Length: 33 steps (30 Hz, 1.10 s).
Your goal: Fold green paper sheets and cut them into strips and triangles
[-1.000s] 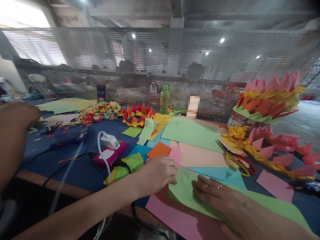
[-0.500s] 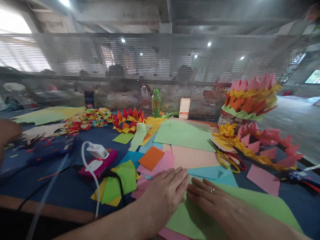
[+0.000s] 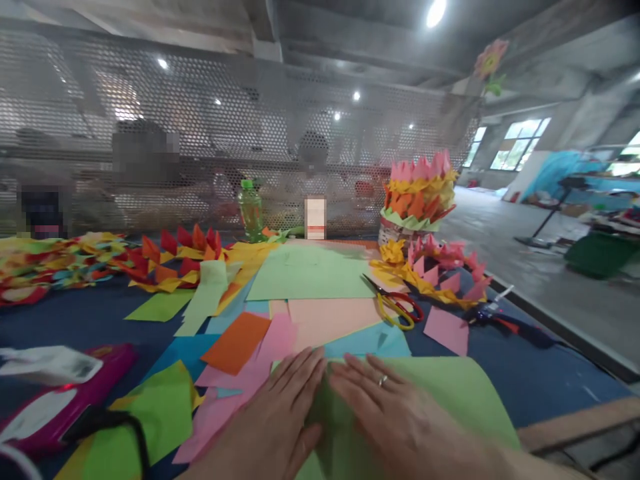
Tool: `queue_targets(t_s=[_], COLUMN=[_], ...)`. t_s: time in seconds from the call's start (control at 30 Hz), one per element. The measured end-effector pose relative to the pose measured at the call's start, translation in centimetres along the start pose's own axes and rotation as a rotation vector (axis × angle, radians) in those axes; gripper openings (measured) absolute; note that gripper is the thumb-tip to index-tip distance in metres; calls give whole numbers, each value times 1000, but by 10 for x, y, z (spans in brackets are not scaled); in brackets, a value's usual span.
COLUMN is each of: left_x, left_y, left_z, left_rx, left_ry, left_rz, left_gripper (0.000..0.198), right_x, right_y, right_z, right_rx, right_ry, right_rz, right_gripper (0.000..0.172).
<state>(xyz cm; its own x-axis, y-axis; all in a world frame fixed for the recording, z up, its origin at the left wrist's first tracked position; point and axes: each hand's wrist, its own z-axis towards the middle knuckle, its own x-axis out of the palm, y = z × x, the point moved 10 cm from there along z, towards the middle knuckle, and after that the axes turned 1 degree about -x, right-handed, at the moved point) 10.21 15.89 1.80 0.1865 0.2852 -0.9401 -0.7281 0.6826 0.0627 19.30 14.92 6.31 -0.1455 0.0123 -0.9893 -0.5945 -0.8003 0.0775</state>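
Note:
A large light green sheet [image 3: 450,393] lies at the near edge of the blue-covered table. My left hand [image 3: 293,407] rests flat on its left part, fingers stretched forward. Beside it my right hand [image 3: 385,407], with a ring on one finger, also lies flat on the sheet; the fingertips of both hands nearly meet. Neither hand grips anything. Just beyond are pink paper [image 3: 275,347], an orange square [image 3: 237,341], blue paper [image 3: 370,341] and yellow-handled and red-handled scissors [image 3: 395,307]. Another pale green sheet [image 3: 310,270] lies farther back.
On the left are a magenta power strip [image 3: 107,377] and paper scraps [image 3: 65,257]. A red-orange paper ring [image 3: 175,260] and green bottle [image 3: 251,212] stand behind. Rightward are a layered paper flower basket [image 3: 417,193], pink-yellow ring [image 3: 450,273] and glue gun [image 3: 510,323]. A mesh screen [image 3: 280,133] stands behind.
The view has turned right, so the table items appear farther left. Both hands remain flat on the green sheet. The hand at the far left edge is out of view.

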Motion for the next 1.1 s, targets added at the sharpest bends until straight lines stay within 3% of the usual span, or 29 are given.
queue_targets(t_s=[0.07,0.2,0.27,0.33,0.5,0.57,0.73,0.87,1.0,1.1], left_x=[-1,-7,-9,-9,-13,-18,-23,-19,-13,-13], left_y=[-1,-2,-1,-1,-6,-8,-13,-9,-6,-4], left_z=[1,1,1,1,3,4,6,4,3,4], left_rx=[29,81,85,90,98,81,77,68,79,75], left_ry=[1,-6,-25,-42,-43,-35,-46,-92,-65,-22], left_rz=[6,-1,-4,-2,35,56,73,31,13,-45], left_gripper=[62,64,63,63,66,65,65,71,74,68], right_x=[-19,-53,-61,-56,1,14,16,23,32,32], right_y=[-28,-90,-107,-100,-42,-30,-11,7,5,-5], right_z=[-14,-57,-73,-74,-44,-34,-18,-4,-1,-7], right_rx=[115,297,383,365,113,72,2,-79,-48,-5], right_ry=[-58,-142,-162,-120,87,81,-24,-43,-20,-5], right_rz=[13,52,13,-57,-170,-210,-247,-123,-28,-5], right_gripper=[52,40,38,41,58,61,78,68,66,76])
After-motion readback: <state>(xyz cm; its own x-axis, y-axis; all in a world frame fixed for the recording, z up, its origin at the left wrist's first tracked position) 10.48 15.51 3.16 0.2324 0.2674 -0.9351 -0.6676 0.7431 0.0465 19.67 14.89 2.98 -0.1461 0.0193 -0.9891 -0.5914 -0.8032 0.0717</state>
